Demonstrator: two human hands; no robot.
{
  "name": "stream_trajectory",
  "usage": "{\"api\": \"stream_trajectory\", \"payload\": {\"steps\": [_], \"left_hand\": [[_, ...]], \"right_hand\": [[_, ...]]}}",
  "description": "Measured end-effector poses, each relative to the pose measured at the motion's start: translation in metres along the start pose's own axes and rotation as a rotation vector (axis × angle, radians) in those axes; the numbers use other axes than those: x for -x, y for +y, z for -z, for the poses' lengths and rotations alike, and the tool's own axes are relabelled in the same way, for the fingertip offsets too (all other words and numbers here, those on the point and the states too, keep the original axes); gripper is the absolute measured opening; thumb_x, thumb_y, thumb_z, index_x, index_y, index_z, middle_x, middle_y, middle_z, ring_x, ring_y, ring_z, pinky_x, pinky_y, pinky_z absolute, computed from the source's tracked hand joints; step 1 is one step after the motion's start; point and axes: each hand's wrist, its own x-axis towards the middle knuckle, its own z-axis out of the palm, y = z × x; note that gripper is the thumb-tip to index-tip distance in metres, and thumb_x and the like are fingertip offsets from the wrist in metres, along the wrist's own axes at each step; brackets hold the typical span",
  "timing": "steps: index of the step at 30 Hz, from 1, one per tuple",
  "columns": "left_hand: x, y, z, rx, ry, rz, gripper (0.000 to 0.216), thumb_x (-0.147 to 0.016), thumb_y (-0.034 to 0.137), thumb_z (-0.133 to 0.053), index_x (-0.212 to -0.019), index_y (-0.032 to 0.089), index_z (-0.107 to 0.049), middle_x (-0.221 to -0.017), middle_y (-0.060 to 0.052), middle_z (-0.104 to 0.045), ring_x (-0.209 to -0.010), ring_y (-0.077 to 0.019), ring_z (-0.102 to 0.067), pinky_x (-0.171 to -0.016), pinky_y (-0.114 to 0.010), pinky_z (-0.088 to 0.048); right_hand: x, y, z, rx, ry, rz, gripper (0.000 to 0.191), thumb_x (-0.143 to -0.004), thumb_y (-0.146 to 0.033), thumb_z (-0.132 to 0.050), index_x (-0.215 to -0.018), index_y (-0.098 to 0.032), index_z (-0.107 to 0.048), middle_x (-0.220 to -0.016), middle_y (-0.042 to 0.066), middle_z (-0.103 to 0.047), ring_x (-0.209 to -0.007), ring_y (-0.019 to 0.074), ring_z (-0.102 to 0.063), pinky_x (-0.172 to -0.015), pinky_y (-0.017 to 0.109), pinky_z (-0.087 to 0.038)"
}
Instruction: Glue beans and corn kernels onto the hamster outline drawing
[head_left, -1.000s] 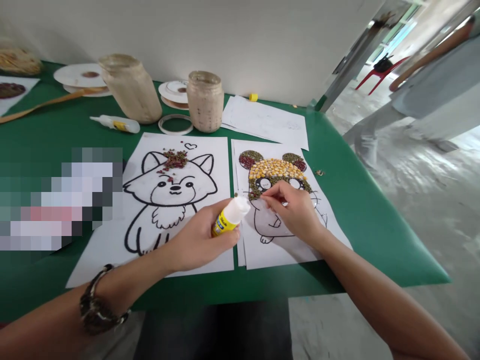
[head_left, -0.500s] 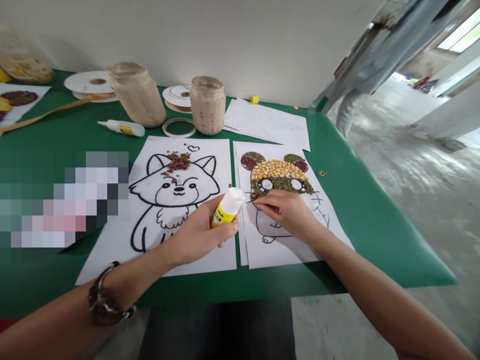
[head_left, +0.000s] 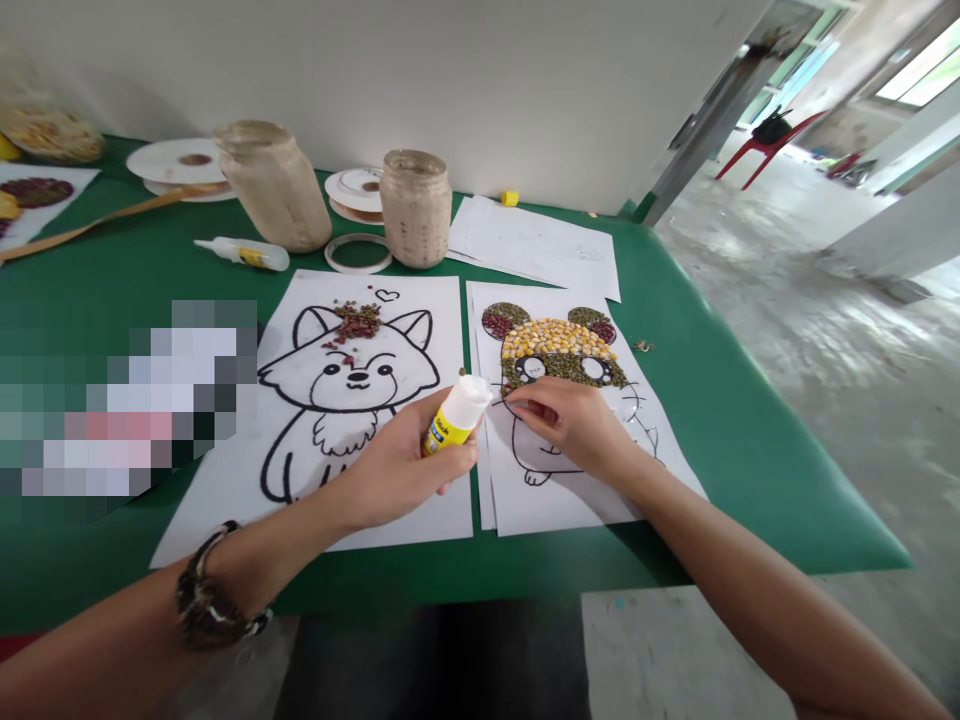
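My left hand (head_left: 409, 458) is closed around a glue stick (head_left: 454, 420) with a white top and yellow label, tilted upward over the gap between two sheets. A small dark seed sits at its tip. My right hand (head_left: 577, 425) is pinched at the left cheek of a bear-like drawing (head_left: 540, 510); anything between the fingertips is too small to make out. Yellow corn bits (head_left: 559, 340) cover that drawing's forehead, with green beans around the eyes and red and green beans on the ears. Under my left arm lies a fox drawing (head_left: 442, 300) with a pile of red and green beans (head_left: 358, 321).
Two tan jars (head_left: 416, 210) (head_left: 277, 190), ribbon spools (head_left: 169, 160), a tape roll (head_left: 358, 268) and a glue bottle (head_left: 244, 254) stand along the back. White sheets (head_left: 536, 245) and a yellow cap (head_left: 509, 198) lie behind the bear. A blurred-out object (head_left: 150, 400) is at left.
Both hands stay almost in place, the right one shifting only slightly at the cheek. A person in the right background has gone from sight, leaving a red chair visible.
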Motion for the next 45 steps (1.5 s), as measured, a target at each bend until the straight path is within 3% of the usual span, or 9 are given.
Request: {"api": "stream_trajectory", "payload": {"steps": [5,12,17,23,29,36,40,45], "left_hand": [[0.0,-0.001,0.0,0.021,-0.004,0.005,0.008,-0.066,0.015,-0.048,-0.063,0.018,-0.042,-0.051,0.01,-0.039,-0.041,-0.0031,-0.035,-0.04,-0.016,-0.033],[-0.001,-0.003,0.0,0.014,-0.004,-0.013,0.008,-0.067,0.014,-0.047,-0.063,0.018,-0.042,-0.05,0.011,-0.039,-0.041,-0.0028,-0.036,-0.041,-0.015,-0.034],[-0.001,-0.002,0.0,0.002,-0.008,-0.019,0.009,-0.067,0.013,-0.047,-0.062,0.018,-0.042,-0.05,0.01,-0.039,-0.041,-0.0026,-0.036,-0.04,-0.015,-0.033],[0.0,-0.003,0.0,-0.008,-0.003,-0.024,0.008,-0.068,0.013,-0.047,-0.063,0.018,-0.043,-0.05,0.01,-0.041,-0.041,-0.0029,-0.037,-0.04,-0.014,-0.033],[0.0,-0.004,0.0,0.0,-0.005,-0.019,0.008,-0.068,0.013,-0.048,-0.063,0.018,-0.043,-0.05,0.01,-0.04,-0.041,-0.0024,-0.037,-0.039,-0.014,-0.033],[0.001,-0.002,0.0,-0.009,0.004,-0.006,0.009,-0.066,0.013,-0.047,-0.061,0.018,-0.042,-0.046,0.011,-0.04,-0.039,-0.0022,-0.036,-0.036,-0.013,-0.03],[0.001,-0.002,-0.001,-0.032,0.006,0.015,0.007,-0.065,0.015,-0.047,-0.062,0.019,-0.042,-0.045,0.01,-0.041,-0.037,-0.0025,-0.036,-0.032,-0.012,-0.026],[0.0,-0.001,-0.002,-0.031,0.021,0.012,0.006,-0.065,0.017,-0.048,-0.063,0.019,-0.043,-0.045,0.01,-0.04,-0.036,-0.0024,-0.034,-0.031,-0.012,-0.023]], "right_hand": [[-0.001,-0.001,0.001,-0.03,-0.005,-0.08,0.009,-0.077,-0.018,-0.054,-0.079,-0.015,-0.062,-0.058,-0.002,-0.055,-0.049,0.0068,-0.044,-0.049,0.019,-0.036],[0.001,0.004,-0.003,-0.008,0.032,0.051,0.016,-0.082,-0.018,-0.05,-0.083,-0.014,-0.065,-0.064,0.001,-0.058,-0.056,0.0085,-0.048,-0.053,0.02,-0.038],[0.0,0.0,0.0,-0.034,-0.016,-0.048,0.008,-0.078,-0.016,-0.053,-0.076,-0.014,-0.061,-0.061,-0.001,-0.055,-0.052,0.0069,-0.045,-0.05,0.019,-0.036],[0.0,0.002,-0.002,-0.028,-0.003,-0.04,0.014,-0.08,-0.021,-0.052,-0.088,-0.016,-0.062,-0.061,-0.002,-0.054,-0.054,0.0076,-0.044,-0.054,0.02,-0.037],[0.0,0.0,-0.001,-0.056,-0.017,-0.074,0.007,-0.078,-0.016,-0.053,-0.072,-0.016,-0.057,-0.061,-0.002,-0.053,-0.052,0.0064,-0.043,-0.051,0.02,-0.035],[-0.002,-0.003,0.007,-0.078,0.095,-0.051,0.012,-0.077,-0.016,-0.053,-0.066,-0.017,-0.049,-0.067,-0.001,-0.053,-0.057,0.0065,-0.045,-0.053,0.019,-0.038],[-0.002,-0.003,0.01,-0.103,0.062,-0.086,0.009,-0.077,-0.011,-0.052,-0.07,-0.016,-0.053,-0.065,-0.002,-0.055,-0.055,0.0063,-0.047,-0.052,0.019,-0.039],[0.0,0.001,0.006,-0.055,-0.006,0.04,0.013,-0.083,-0.018,-0.051,-0.079,-0.015,-0.062,-0.07,0.003,-0.06,-0.061,0.0089,-0.052,-0.055,0.021,-0.041]]}}
